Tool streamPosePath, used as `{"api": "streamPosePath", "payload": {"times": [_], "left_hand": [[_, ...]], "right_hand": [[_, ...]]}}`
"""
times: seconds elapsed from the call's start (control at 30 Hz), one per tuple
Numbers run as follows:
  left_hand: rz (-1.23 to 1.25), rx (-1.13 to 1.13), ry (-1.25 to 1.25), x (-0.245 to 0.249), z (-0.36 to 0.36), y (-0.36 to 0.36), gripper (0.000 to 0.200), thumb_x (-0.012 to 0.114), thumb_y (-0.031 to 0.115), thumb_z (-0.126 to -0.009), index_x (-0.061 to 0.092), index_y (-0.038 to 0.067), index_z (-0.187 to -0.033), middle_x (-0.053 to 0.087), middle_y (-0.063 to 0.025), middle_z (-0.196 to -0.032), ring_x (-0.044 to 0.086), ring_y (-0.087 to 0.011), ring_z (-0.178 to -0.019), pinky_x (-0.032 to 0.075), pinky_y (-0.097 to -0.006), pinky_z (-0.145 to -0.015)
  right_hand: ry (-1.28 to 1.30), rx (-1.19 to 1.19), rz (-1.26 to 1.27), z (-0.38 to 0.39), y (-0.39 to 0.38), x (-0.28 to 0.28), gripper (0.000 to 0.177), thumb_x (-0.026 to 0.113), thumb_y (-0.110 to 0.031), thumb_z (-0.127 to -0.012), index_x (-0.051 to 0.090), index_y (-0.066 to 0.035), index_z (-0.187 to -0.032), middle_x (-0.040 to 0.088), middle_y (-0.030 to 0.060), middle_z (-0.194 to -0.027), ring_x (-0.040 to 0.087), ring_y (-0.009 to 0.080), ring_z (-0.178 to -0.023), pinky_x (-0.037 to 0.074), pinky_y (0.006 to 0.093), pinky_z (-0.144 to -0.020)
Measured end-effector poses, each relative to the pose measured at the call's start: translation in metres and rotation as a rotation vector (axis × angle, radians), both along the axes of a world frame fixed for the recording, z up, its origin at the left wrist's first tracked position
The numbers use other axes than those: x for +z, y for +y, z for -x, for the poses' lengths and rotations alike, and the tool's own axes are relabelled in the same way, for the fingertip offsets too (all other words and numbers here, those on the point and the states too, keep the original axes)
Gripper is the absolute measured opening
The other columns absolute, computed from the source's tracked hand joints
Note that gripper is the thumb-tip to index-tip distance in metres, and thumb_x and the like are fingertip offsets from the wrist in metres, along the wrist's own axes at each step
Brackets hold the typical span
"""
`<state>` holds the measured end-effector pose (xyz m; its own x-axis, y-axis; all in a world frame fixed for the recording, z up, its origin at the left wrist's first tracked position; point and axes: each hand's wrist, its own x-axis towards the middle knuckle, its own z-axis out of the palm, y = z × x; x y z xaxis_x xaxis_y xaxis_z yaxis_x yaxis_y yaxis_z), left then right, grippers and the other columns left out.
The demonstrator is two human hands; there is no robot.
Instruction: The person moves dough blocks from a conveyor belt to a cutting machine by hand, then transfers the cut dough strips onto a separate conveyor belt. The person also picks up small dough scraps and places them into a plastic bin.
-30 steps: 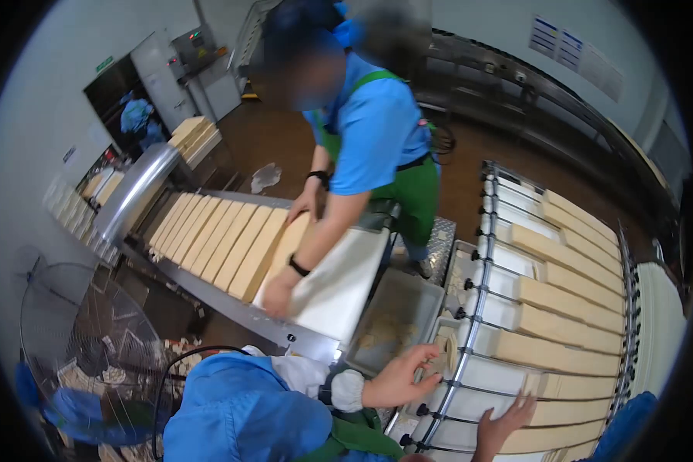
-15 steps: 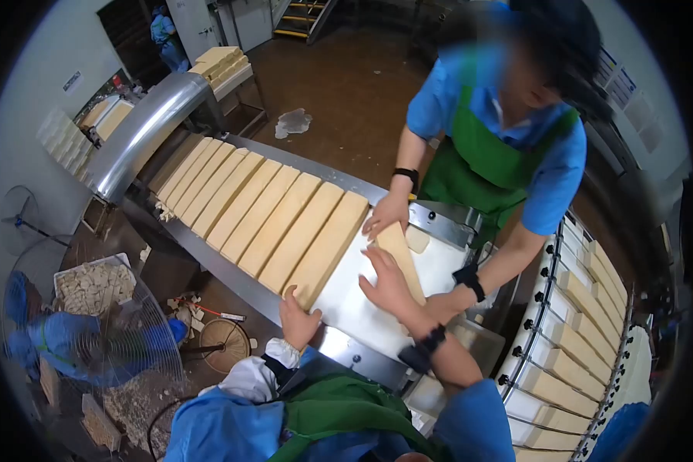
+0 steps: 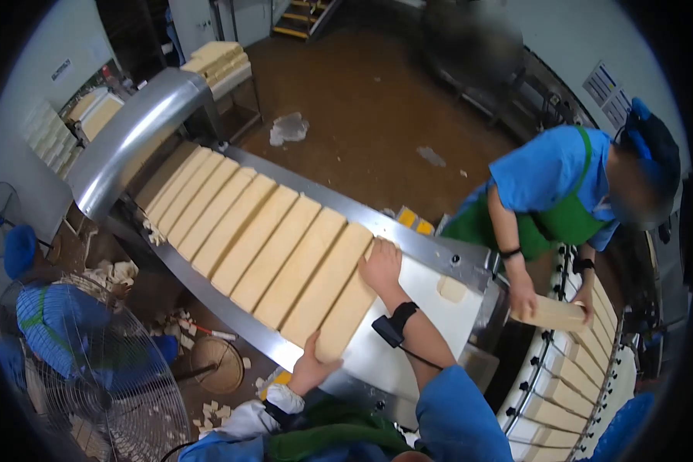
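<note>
A row of long cream-coloured blocks [image 3: 263, 222] lies side by side on the belt [image 3: 431, 331]. My left hand [image 3: 313, 368] grips the near end of the last block [image 3: 348, 317] on the right of the row. At that block's far end is my right hand [image 3: 381, 267], fingers bent over its tip. The block rests on the belt beside its neighbour. A small flat cream-coloured piece [image 3: 451, 289] lies on the white belt to the right of my right hand.
A co-worker [image 3: 550, 185] holds another block [image 3: 556, 314] over a second conveyor [image 3: 550, 385] at right. A curved metal cover [image 3: 142, 138] spans the belt's far end. At lower left a wire-caged fan [image 3: 111, 385] stands before another person [image 3: 61, 323].
My right hand has moved from the loose block up to the far end of the row's last block. The co-worker has shifted right, now holding a block in both hands.
</note>
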<state>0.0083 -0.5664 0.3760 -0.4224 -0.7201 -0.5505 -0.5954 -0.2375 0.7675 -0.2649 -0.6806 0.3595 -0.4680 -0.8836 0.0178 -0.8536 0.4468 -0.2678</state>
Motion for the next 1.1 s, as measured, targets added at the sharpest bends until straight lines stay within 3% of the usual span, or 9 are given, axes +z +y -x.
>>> {"api": "streamPosePath", "payload": {"times": [0.13,0.27,0.4,0.5,0.6,0.7,0.8,0.93,1.1], "left_hand": [[-0.137,0.072,0.085,-0.001,0.011,-0.007,0.103,0.084,0.035,-0.067,0.025,0.003,-0.146,0.056,-0.0279,-0.124,0.057,-0.0356,-0.115,0.045,-0.0363,-0.099],[0.054,-0.061,0.05,0.01,0.019,-0.006,0.09,0.083,0.033,-0.067,0.034,0.008,-0.139,0.06,-0.0228,-0.119,0.062,-0.0355,-0.108,0.049,-0.0392,-0.091],[0.206,-0.433,-0.001,0.017,0.034,-0.009,0.083,0.079,0.034,-0.066,0.038,0.015,-0.136,0.064,-0.022,-0.109,0.062,-0.041,-0.1,0.051,-0.0452,-0.086],[0.339,-0.535,-0.111,-0.003,0.045,-0.011,0.082,0.079,0.034,-0.062,0.041,0.019,-0.134,0.066,-0.0203,-0.104,0.064,-0.0403,-0.095,0.052,-0.0472,-0.084],[0.419,-0.618,-0.21,-0.001,0.054,-0.014,0.078,0.079,0.034,-0.06,0.046,0.02,-0.129,0.066,-0.0198,-0.102,0.064,-0.0411,-0.093,0.052,-0.0491,-0.083],[0.452,-0.632,-0.238,-0.01,0.07,-0.016,0.071,0.081,0.036,-0.06,0.051,0.018,-0.122,0.066,-0.0189,-0.101,0.064,-0.0419,-0.094,0.052,-0.0487,-0.081],[0.628,-0.712,-0.118,0.013,0.1,0.012,0.067,0.082,0.032,-0.059,0.053,0.014,-0.117,0.067,-0.0178,-0.098,0.064,-0.0405,-0.09,0.053,-0.048,-0.078],[0.722,-0.937,0.176,0.065,0.159,0.111,0.065,0.083,0.027,-0.059,0.053,0.01,-0.114,0.066,-0.0181,-0.099,0.064,-0.0396,-0.091,0.052,-0.0465,-0.078],[-0.045,-1.382,0.419,0.111,0.188,0.287,0.083,0.086,0.023,-0.058,0.045,0.002,-0.128,0.063,-0.0195,-0.11,0.061,-0.0331,-0.105,0.049,-0.0412,-0.09]], "right_hand": [[-0.008,-0.141,-0.144,0.008,-0.015,0.015,0.071,0.07,-0.043,-0.071,0.053,0.003,-0.123,0.054,0.0184,-0.126,0.046,0.0323,-0.123,0.034,0.0471,-0.105],[-0.055,-0.271,-0.353,0.025,0.033,0.048,0.076,0.068,-0.047,-0.072,0.051,0.004,-0.125,0.054,0.0203,-0.125,0.043,0.0334,-0.126,0.029,0.0531,-0.106],[-0.158,-0.577,-0.41,0.071,0.143,0.053,0.088,0.073,-0.054,-0.067,0.049,0.007,-0.125,0.05,0.0218,-0.135,0.046,0.0359,-0.127,0.041,0.047,-0.101],[-0.472,-0.548,-0.334,0.072,0.226,0.072,0.093,0.083,-0.05,-0.057,0.05,0.008,-0.121,0.055,0.0239,-0.127,0.056,0.0383,-0.115,0.048,0.0415,-0.095],[-0.196,-0.025,-0.048,0.055,0.283,0.04,0.095,0.088,-0.042,-0.051,0.048,-0.001,-0.127,0.061,0.0211,-0.113,0.059,0.0394,-0.105,0.049,0.0435,-0.092],[-0.141,-0.295,-0.059,0.019,0.306,0.03,0.062,0.077,-0.035,-0.066,0.056,-0.021,-0.122,0.064,0.0179,-0.102,0.059,0.0393,-0.093,0.049,0.0477,-0.083],[-0.038,-0.469,0.129,0.004,0.357,0.043,0.037,0.066,-0.022,-0.075,0.062,-0.019,-0.111,0.057,0.0214,-0.094,0.058,0.0399,-0.091,0.049,0.0505,-0.075],[0.073,-0.771,0.109,-0.003,0.501,0.109,0.055,0.072,-0.021,-0.069,0.059,-0.021,-0.122,0.053,0.0247,-0.102,0.055,0.0412,-0.094,0.047,0.0482,-0.081],[-0.068,-0.973,0.011,-0.029,0.731,0.198,0.063,0.079,-0.017,-0.059,0.059,-0.022,-0.118,0.055,0.021,-0.098,0.055,0.039,-0.095,0.048,0.0456,-0.08]]}}
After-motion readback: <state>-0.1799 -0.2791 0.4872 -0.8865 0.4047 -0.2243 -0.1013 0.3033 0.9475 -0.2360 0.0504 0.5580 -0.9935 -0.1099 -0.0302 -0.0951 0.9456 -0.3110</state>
